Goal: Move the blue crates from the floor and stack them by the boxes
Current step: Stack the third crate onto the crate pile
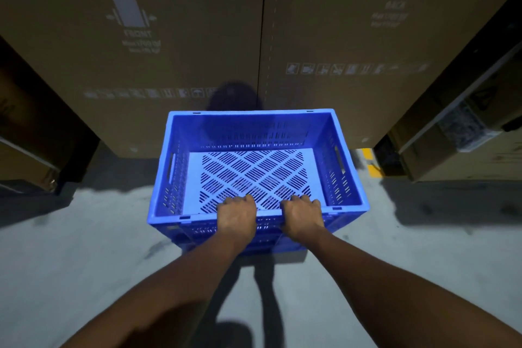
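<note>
Both hands grip the near rim of a blue perforated plastic crate (pixel 258 167) at frame centre: left hand (pixel 236 216), right hand (pixel 302 217), fingers curled over the edge. Tall brown cardboard boxes (pixel 135 37) fill the upper frame just behind it; grey concrete floor (pixel 84 248) lies below.

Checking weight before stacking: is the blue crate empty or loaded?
Empty: the blue crate shows its bare slotted floor; both hands grip its near rim.

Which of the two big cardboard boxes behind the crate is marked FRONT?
The left cardboard box, printed FRONT; the right cardboard box reads BACK.
</note>
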Demonstrator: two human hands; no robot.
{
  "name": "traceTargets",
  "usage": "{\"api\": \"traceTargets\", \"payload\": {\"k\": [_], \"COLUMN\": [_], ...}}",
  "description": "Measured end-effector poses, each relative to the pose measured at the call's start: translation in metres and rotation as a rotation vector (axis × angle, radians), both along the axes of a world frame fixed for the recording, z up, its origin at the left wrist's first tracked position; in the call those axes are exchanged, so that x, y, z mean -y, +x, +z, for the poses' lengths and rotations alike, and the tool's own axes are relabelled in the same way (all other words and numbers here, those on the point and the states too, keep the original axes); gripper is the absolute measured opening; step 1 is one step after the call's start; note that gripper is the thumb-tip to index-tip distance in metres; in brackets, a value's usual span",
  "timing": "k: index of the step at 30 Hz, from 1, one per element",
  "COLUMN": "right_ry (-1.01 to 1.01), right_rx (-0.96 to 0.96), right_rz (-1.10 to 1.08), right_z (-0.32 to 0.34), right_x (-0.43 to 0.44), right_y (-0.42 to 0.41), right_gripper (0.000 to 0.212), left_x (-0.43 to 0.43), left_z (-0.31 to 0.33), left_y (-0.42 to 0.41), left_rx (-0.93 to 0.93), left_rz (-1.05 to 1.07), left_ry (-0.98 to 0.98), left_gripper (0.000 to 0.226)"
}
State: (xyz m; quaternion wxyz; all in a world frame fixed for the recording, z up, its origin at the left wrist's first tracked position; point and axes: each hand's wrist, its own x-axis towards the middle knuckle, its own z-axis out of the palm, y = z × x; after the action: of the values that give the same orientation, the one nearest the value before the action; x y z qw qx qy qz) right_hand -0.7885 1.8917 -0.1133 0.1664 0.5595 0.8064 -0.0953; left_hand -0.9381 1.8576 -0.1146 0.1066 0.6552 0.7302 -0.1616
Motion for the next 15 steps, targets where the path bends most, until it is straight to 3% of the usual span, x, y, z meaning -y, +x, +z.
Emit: {"api": "traceTargets", "payload": {"k": [4,8,15], "right_ry": [-0.021,0.000,0.099], "right_rx": [-0.094,-0.253,-0.553], "right_rz": [0.002,-0.066,-0.225], "right_z": [0.025,0.073,0.206], "right_x": [0.015,0.035,0.080], "right_y": [0.001,-0.005,-0.028], "right_gripper": [0.042,0.050,0.061], "left_x": [0.013,0.019,0.063], "left_z": [0.017,0.073,0.234], "left_y": [-0.014,-0.029,-0.040], "left_rx": [0.002,0.097,0.305], "left_rz": [-0.063,-0.105,-0.156], "left_ry": [0.032,0.129,0.300], "left_gripper": [0.067,0.059,0.044]}}
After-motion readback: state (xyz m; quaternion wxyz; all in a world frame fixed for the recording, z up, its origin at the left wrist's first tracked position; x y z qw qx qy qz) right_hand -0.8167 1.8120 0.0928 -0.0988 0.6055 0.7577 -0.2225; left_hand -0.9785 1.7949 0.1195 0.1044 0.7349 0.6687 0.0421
